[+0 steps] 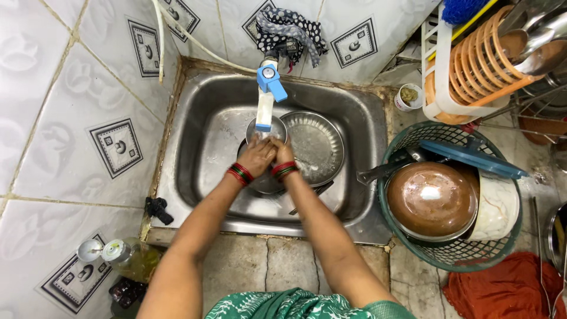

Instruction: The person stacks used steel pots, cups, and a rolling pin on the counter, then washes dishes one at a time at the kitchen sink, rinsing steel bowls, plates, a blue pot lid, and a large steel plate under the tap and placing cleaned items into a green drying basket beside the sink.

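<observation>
Both my hands are together in the steel sink (pixel 201 100), under the white tap with a blue handle (pixel 269 88). My left hand (pixel 257 156) and my right hand (pixel 282 153) press against each other over a small steel bowl (pixel 260 127), with water running on them. Whether they grip the bowl I cannot tell. A larger steel plate (pixel 319 145) lies in the sink just right of my hands. Red and green bangles sit on both wrists.
A green basket (pixel 407 236) at right holds an upturned copper-bottomed pot (pixel 431 198), a white dish and a blue lid. An orange and white utensil rack (pixel 472 65) stands above it. A bottle (pixel 127 257) stands at lower left, a red cloth (pixel 502 289) at lower right.
</observation>
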